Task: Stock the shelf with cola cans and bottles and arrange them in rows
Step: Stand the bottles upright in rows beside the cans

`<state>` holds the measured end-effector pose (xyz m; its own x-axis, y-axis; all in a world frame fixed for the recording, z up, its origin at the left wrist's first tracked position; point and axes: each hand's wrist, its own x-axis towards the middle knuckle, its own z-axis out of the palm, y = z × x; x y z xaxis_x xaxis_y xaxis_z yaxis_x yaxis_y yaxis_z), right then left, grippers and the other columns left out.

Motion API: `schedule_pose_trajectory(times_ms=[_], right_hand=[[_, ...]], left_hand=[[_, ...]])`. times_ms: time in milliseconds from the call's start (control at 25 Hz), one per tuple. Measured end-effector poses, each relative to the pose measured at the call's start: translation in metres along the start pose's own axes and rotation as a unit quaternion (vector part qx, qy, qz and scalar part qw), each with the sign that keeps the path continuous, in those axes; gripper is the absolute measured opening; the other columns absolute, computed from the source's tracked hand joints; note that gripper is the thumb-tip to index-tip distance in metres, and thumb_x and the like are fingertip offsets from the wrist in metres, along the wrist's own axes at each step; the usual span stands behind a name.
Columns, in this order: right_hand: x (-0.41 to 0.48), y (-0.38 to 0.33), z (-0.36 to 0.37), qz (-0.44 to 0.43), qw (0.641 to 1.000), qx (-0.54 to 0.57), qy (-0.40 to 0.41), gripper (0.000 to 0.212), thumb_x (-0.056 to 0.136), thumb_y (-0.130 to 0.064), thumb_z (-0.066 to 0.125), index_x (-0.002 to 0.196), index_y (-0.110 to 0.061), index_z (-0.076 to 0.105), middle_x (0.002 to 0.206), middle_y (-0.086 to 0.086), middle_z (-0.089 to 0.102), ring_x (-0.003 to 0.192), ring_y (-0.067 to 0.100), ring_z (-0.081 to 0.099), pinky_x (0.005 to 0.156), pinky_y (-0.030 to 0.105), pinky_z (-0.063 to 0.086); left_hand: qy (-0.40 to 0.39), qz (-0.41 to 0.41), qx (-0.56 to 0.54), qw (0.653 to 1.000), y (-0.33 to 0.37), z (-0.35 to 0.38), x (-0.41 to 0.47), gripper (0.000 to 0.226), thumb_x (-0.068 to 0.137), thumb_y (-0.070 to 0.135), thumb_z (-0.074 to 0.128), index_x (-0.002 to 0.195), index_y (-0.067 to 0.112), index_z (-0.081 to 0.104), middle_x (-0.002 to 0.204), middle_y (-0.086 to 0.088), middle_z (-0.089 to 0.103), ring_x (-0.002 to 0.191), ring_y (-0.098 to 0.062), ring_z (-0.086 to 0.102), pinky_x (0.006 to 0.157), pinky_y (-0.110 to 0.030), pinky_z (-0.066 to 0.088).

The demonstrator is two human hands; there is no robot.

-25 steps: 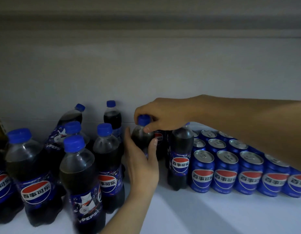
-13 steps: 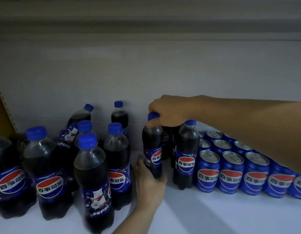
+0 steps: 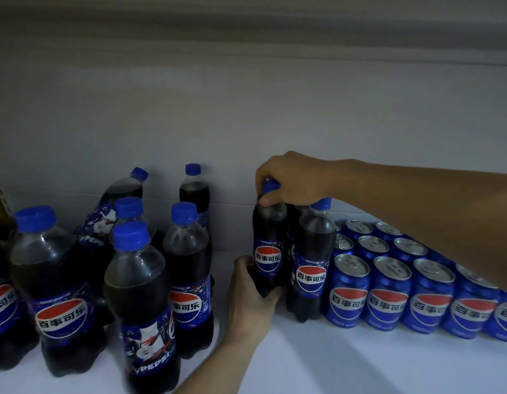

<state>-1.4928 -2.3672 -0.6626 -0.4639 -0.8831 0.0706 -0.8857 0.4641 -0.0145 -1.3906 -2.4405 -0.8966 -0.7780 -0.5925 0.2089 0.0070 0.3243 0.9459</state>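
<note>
A: Bottle status?
B: Dark blue-capped plastic cola bottle (image 3: 268,245) upright on white shelf (image 3: 346,365), touching neighbouring bottle (image 3: 312,260). Right hand (image 3: 292,177) clenches its cap; left hand (image 3: 251,297) wraps its base.

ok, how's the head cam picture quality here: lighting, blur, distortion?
Head view: dim, with a bluish cast; the shelf is brightest near its front edge, crossed by soft shadows. Head view: the nearest left bottle is smeared at its lower label; the held bottle and front cans are legible. Head view: wide-angle bend curves the band along the top.
</note>
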Motion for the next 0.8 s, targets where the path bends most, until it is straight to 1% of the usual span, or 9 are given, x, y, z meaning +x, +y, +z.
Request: schedule_pose_trajectory(times_ms=[40,120,200,280,440,520,680,760,800], right_hand=[[0.001,0.003,0.000,0.004,1.000,0.006,0.003,0.023,0.091,-0.037,0.071,0.109,-0.023,0.067,0.109,0.001,0.065,0.095,0.019,0.062,0.082,0.031,0.050],[0.003,0.007,0.001,0.009,1.000,0.013,0.002,0.024,0.090,-0.036,0.072,0.110,-0.023,0.068,0.112,0.000,0.063,0.101,0.019,0.061,0.085,0.031,0.049],[0.004,0.010,0.002,0.012,1.000,0.015,0.001,0.024,0.091,-0.035,0.072,0.111,-0.023,0.068,0.110,-0.001,0.062,0.098,0.019,0.060,0.081,0.029,0.047],[0.004,0.014,0.004,0.014,1.000,0.017,0.006,0.022,0.091,-0.035,0.071,0.110,-0.024,0.067,0.107,0.000,0.064,0.095,0.019,0.062,0.079,0.030,0.048],[0.006,0.015,0.009,0.016,1.000,0.017,0.014,0.019,0.092,-0.037,0.068,0.107,-0.025,0.065,0.104,-0.001,0.066,0.093,0.019,0.063,0.082,0.034,0.053],[0.009,0.015,0.012,0.023,1.000,0.017,-0.001,0.023,0.093,-0.038,0.066,0.111,-0.024,0.064,0.104,0.001,0.067,0.090,0.018,0.063,0.081,0.035,0.055],[0.012,0.013,0.015,0.033,0.999,0.008,-0.035,0.032,0.095,-0.041,0.064,0.120,-0.022,0.062,0.100,0.001,0.069,0.084,0.011,0.060,0.070,0.027,0.049],[0.009,0.010,0.013,0.033,0.999,0.006,-0.019,0.034,0.098,-0.044,0.058,0.122,-0.021,0.060,0.092,-0.006,0.062,0.080,0.005,0.055,0.069,0.026,0.045],[0.007,0.007,0.011,0.027,1.000,-0.002,0.011,0.036,0.100,-0.047,0.053,0.123,-0.021,0.060,0.089,-0.009,0.057,0.080,0.004,0.052,0.072,0.028,0.045]], left_hand=[[0.007,0.003,-0.001,1.000,-0.002,0.003,0.003,0.063,0.069,0.009,0.088,0.111,0.033,0.047,0.110,0.012,0.060,0.101,0.000,0.059,0.077,-0.013,0.044],[0.024,0.004,-0.004,1.000,-0.005,0.010,0.008,0.066,0.068,0.004,0.086,0.112,0.034,0.047,0.113,0.009,0.060,0.104,-0.007,0.060,0.084,-0.018,0.046],[0.029,0.009,0.002,1.000,-0.005,0.014,0.012,0.067,0.069,0.004,0.085,0.115,0.033,0.047,0.114,0.008,0.060,0.105,-0.010,0.060,0.089,-0.024,0.048],[0.026,0.016,0.005,1.000,-0.008,0.016,0.016,0.067,0.070,0.004,0.084,0.117,0.035,0.046,0.115,0.009,0.059,0.107,-0.012,0.060,0.091,-0.027,0.049],[0.025,0.033,0.012,0.999,-0.014,0.019,0.022,0.068,0.071,0.003,0.080,0.120,0.037,0.047,0.118,0.008,0.061,0.111,-0.012,0.061,0.095,-0.037,0.053],[0.023,0.037,0.016,0.999,-0.014,0.021,0.022,0.068,0.073,0.002,0.077,0.123,0.036,0.046,0.120,0.007,0.060,0.112,-0.012,0.061,0.095,-0.038,0.053],[0.017,0.048,0.025,0.998,-0.015,0.021,0.022,0.068,0.076,0.001,0.075,0.129,0.030,0.045,0.123,0.005,0.056,0.114,-0.013,0.058,0.096,-0.034,0.050],[0.011,0.043,0.025,0.999,-0.015,0.019,0.022,0.069,0.076,0.002,0.076,0.130,0.032,0.045,0.125,0.006,0.056,0.115,-0.012,0.058,0.097,-0.033,0.050],[0.009,0.040,0.019,0.999,-0.016,0.018,0.022,0.070,0.076,0.004,0.078,0.131,0.033,0.045,0.125,0.006,0.057,0.115,-0.012,0.058,0.098,-0.035,0.051]])
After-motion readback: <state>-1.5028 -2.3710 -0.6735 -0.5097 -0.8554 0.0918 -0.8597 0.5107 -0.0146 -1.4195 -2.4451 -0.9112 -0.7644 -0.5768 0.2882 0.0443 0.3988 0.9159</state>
